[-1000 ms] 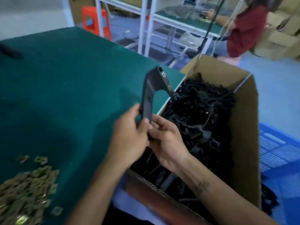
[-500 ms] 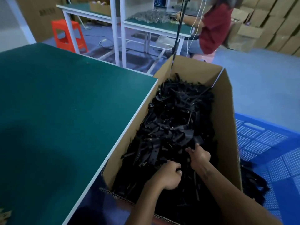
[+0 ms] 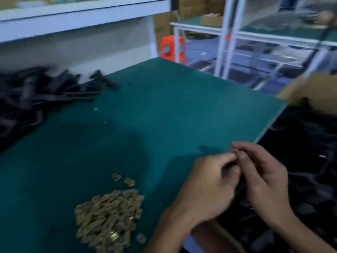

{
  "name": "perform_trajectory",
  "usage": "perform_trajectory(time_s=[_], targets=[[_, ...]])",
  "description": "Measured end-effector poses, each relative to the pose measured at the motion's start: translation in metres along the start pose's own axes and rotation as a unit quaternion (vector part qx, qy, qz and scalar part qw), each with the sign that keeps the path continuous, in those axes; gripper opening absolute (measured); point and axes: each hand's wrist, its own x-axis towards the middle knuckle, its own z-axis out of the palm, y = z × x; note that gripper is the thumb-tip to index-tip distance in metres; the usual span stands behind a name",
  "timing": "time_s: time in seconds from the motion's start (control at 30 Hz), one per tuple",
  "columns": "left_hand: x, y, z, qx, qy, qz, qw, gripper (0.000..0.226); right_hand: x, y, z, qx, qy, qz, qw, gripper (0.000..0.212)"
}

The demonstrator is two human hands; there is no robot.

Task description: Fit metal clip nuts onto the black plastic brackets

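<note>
Two bare forearms enter from about five and six o'clock, each ending in a bare hand; no sleeve, cuff or glove shows on either, and no watch, band or ring is visible at the wrists or fingers; the left hand (image 3: 206, 187) sits toward seven o'clock of the right hand (image 3: 262, 178); short, pale fingernails show on the thumbs (image 3: 242, 155) near the middle of the pair; motion blur softens the knuckles and forearm surfaces, so any fine marking on the right forearm cannot be made out.
</note>
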Motion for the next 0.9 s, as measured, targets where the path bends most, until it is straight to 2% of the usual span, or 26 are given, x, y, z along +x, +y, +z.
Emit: perform_trajectory(time_s=[0.1,0.2,0.33,0.4,0.47,0.53,0.63,0.7,0.77,0.8,0.9], targets=[[-0.033,-0.019,-0.103,-0.066,0.201,-0.009,0.977,0.021,0.023,-0.012,0.077,0.060,-0.154,-0.055,0.985,0.015],[-0.083,-0.057,-0.191,-0.086,0.397,-0.044,0.913,0.026,0.052,-0.001,0.165,0.057,-0.309,0.006,0.949,0.018],[-0.137,-0.101,-0.248,-0.159,0.547,-0.058,0.820,0.030,0.096,0.023,0.275,0.091,-0.301,0.070,0.947,0.025],[-0.143,-0.110,-0.259,-0.193,0.566,-0.048,0.800,0.025,0.119,0.029,0.326,0.082,-0.271,0.061,0.957,0.028],[-0.142,-0.113,-0.263,-0.182,0.558,-0.052,0.808,0.021,0.140,0.032,0.373,0.044,-0.241,0.021,0.969,0.027],[-0.139,-0.114,-0.263,-0.167,0.548,-0.064,0.817,0.022,0.158,0.034,0.415,-0.021,-0.231,-0.053,0.971,0.023],[-0.137,-0.117,-0.266,-0.179,0.555,-0.092,0.807,0.022,0.182,0.036,0.468,-0.136,-0.295,-0.145,0.935,0.018],[-0.135,-0.119,-0.268,-0.192,0.555,-0.109,0.802,0.020,0.192,0.036,0.494,-0.245,-0.349,-0.167,0.889,0.023],[-0.134,-0.121,-0.268,-0.192,0.551,-0.122,0.803,0.029,0.197,0.034,0.509,-0.346,-0.367,-0.198,0.840,0.031],[-0.133,-0.121,-0.268,-0.192,0.550,-0.126,0.803,0.032,0.197,0.032,0.511,-0.370,-0.357,-0.215,0.830,0.033],[-0.133,-0.116,-0.269,-0.199,0.554,-0.125,0.799,0.033,0.192,0.015,0.498,-0.366,-0.297,-0.260,0.843,0.035]])
